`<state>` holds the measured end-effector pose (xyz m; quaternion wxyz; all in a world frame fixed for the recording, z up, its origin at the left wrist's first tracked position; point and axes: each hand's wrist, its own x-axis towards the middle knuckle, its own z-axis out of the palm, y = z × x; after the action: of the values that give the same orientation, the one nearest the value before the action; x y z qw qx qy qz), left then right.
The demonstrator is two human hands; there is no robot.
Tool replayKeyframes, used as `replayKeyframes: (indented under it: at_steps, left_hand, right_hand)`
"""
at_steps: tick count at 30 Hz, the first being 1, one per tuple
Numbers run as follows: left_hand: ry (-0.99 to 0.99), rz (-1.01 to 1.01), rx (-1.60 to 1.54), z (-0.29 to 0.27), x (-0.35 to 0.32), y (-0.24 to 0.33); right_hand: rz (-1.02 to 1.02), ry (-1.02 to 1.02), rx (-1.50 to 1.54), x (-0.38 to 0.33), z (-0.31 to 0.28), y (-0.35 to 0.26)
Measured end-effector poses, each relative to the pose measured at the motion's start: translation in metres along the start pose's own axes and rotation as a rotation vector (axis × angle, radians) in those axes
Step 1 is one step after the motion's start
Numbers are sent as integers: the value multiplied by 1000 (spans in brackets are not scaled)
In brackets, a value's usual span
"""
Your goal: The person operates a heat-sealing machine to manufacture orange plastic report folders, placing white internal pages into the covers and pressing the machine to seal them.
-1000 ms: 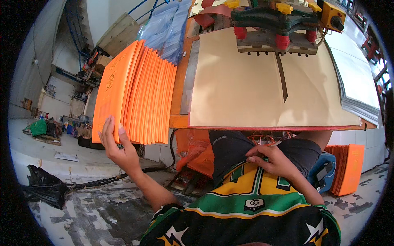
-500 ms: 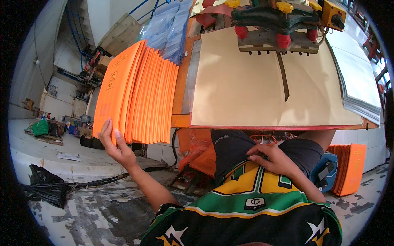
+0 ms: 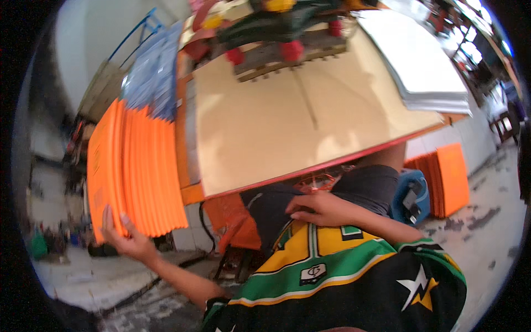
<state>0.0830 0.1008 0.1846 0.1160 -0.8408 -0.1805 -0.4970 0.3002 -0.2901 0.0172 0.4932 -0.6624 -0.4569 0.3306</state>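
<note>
A tightly packed row of orange folders (image 3: 149, 171) stands at the left edge of the table. My left hand (image 3: 130, 240) grips the front orange folder (image 3: 102, 166) at its lower end, fingers on its cover and thumb at the edge side. How many folders lie between thumb and fingers is hidden. My right hand (image 3: 323, 209) rests over my lap by the shirt hem, loosely bent with a gap between thumb and fingers. Nothing shows in it.
Behind the folders lie clear bluish plastic sleeves (image 3: 149, 72). A press head (image 3: 282, 44) with red knobs hangs over the cream board (image 3: 276, 138). White sheets (image 3: 415, 61) are stacked at right. More orange folders (image 3: 451, 177) stand beside a blue container (image 3: 406, 196) on the floor.
My view has swung, so the table appears tilted and farther left, and the picture is blurred. My left hand stays at the folders' lower end. The right hand remains at my lap.
</note>
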Motion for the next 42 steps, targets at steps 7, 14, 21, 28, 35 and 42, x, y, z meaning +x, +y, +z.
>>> replayKeyframes:
  at_steps: [7, 14, 21, 28, 35, 42]
  left_hand:
    - [-32, 10, 35, 2, 0, -6]
    - [364, 60, -62, 22, -13, 73]
    - [146, 332, -712, 77, -43, 218]
    - [-124, 431, -920, 118, -46, 287]
    - [-300, 161, -875, 158, -65, 317]
    - [-286, 207, -799, 156, -64, 316]
  right_hand:
    - [86, -157, -66, -13, -19, 20]
    - [259, -220, -325, -62, -72, 51]
    - [477, -111, -369, -136, -156, 91]
    - [744, 791, 74, -305, -259, 145]
    - [1250, 1407, -653, -487, -253, 327]
    - [1731, 1080, -520, -423, -193, 316]
